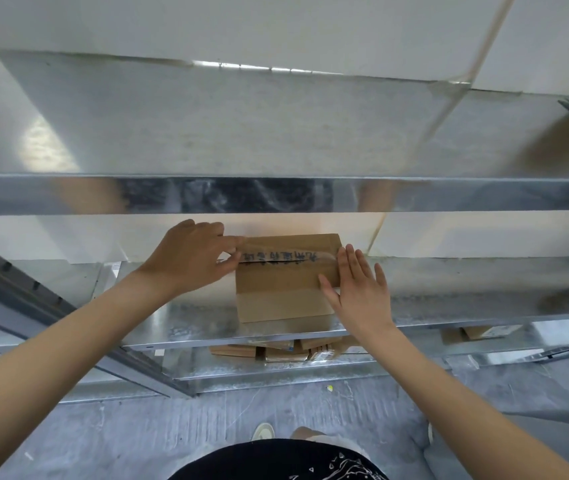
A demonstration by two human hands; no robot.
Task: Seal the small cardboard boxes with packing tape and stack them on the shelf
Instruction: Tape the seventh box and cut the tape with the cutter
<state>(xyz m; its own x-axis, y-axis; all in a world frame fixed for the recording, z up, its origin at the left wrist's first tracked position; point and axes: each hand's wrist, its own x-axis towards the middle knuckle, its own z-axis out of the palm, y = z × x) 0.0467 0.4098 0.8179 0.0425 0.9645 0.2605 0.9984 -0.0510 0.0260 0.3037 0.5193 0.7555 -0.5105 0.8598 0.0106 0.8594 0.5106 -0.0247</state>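
The dark writing under the clear tape [281,256] is too blurry to read. A small brown cardboard box [285,282] sits on the metal shelf [449,289]. The left hand [191,256] pinches its left edge; the right hand [357,289] lies flat, fingers straight, against its right side.

- A storeroom or packing area — plain and utilitarian.
- Galvanised metal shelving [276,195] in several tiers stands against a bare white wall [241,22].
- A taped cardboard box [286,275] with handwritten marking sits on one shelf — more flat brown boxes [276,349] lie on the tier below.
- Bare grey concrete floor [137,438], scuffed and speckled.
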